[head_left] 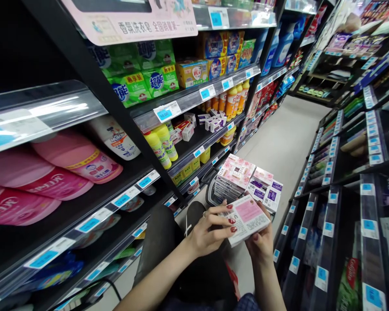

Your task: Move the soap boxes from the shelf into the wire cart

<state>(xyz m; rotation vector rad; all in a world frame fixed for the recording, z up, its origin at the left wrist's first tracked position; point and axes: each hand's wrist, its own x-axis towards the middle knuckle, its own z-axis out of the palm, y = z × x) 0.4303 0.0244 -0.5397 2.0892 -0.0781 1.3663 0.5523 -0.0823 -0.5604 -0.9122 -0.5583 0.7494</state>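
Note:
Over my knees I hold a white and pink soap box (245, 219), its printed back turned up. My right hand (262, 239) grips the box at its right edge, thumb at the near side. My left hand (212, 231), with red nails, lies over the box's left end, fingers across it; the thumb is mostly hidden. Just beyond my hands, a dark shopping basket (210, 194) on the floor is stacked with pink LUX soap boxes (236, 169) and purple and white soap boxes (265, 193).
On the left shelf, small purple and white boxes (215, 122) lie loose beside yellow bottles (162, 144). Green soap packs (160, 81) stand above; pink detergent bottles (79, 160) are near left. Another shelf rack (330, 207) bounds the right side. Pale aisle floor (282, 129) stretches ahead.

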